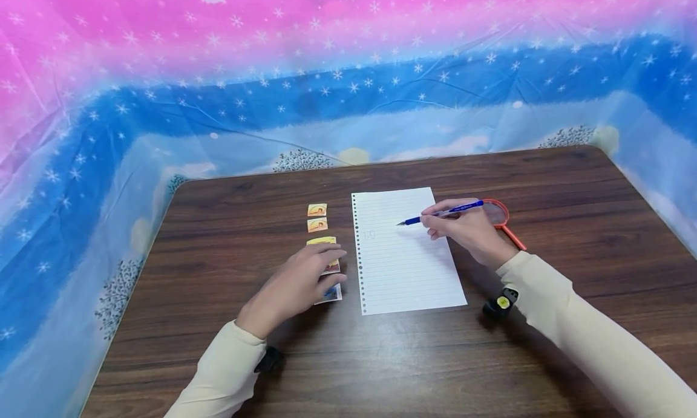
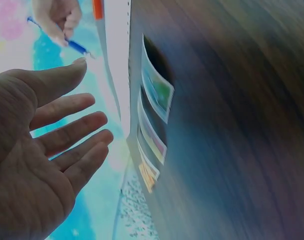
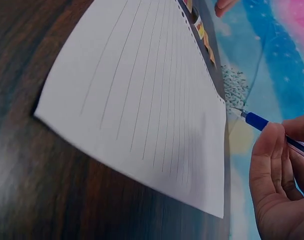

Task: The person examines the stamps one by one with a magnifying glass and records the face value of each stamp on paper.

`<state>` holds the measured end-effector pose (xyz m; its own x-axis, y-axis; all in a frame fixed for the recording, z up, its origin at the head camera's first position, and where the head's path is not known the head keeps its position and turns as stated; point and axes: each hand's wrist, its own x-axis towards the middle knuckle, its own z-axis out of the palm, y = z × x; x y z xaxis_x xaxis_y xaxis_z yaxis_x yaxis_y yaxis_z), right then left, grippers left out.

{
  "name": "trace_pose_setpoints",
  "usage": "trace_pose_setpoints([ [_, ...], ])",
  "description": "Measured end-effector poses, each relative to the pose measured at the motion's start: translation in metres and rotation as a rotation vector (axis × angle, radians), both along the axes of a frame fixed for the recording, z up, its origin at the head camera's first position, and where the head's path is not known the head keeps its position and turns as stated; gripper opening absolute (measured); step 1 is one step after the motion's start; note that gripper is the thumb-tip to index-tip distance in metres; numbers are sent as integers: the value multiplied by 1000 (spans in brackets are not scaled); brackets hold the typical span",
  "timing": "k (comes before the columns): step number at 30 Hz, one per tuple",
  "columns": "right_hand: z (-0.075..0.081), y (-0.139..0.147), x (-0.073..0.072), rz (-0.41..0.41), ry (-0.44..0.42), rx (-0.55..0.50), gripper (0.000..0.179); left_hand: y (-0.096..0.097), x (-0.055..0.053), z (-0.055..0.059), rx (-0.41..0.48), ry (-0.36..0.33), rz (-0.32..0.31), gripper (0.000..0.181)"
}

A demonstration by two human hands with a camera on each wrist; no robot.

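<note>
Pen (image 1: 452, 210) pinched in the right grip (image 1: 464, 229), tip above the sheet (image 1: 411, 270); left grip (image 1: 294, 282) loosely spread by the cards (image 1: 317, 225) at nine o'clock. I'd pin the paper with it, tbh.

The left hand (image 1: 294, 279) is covering much of the yellow card (image 1: 321, 241) and the bluish card (image 1: 334, 294), so I'm seeing only scraps of them. The right hand (image 1: 463, 225) is hiding a stretch of the paper (image 1: 411, 270) along its right edge and a bit of the red racket (image 1: 512, 236). Faint marks (image 1: 370, 235) on the paper are looking too small to read, as is the lettering (image 1: 465, 207) on the pen (image 1: 443, 213). The table (image 1: 381, 369) and both sleeves (image 1: 225, 360) are running out of the head view; in the right wrist view, the pen's back end is running past the side.
</note>
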<state>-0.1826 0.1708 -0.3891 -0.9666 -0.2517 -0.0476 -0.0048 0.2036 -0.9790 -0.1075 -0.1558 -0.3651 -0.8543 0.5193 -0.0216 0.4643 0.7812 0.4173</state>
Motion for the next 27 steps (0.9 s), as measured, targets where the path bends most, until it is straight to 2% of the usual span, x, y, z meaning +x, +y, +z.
trace_pose_setpoints([
  [5,3,8,5,-12,3,-29,32,-10,-2,-2,27,-20,35,41],
  [13,4,16,9,-131,33,-61,33,-24,-5,-8,30,-1,90,33],
  [17,3,22,12,-111,75,-147,36,-30,-7,-11,27,-1,109,28],
  [21,1,27,14,-93,104,-236,29,-35,-10,-14,36,10,125,22],
  [27,-1,33,18,-168,137,-193,25,-40,-14,-16,41,-31,165,14],
])
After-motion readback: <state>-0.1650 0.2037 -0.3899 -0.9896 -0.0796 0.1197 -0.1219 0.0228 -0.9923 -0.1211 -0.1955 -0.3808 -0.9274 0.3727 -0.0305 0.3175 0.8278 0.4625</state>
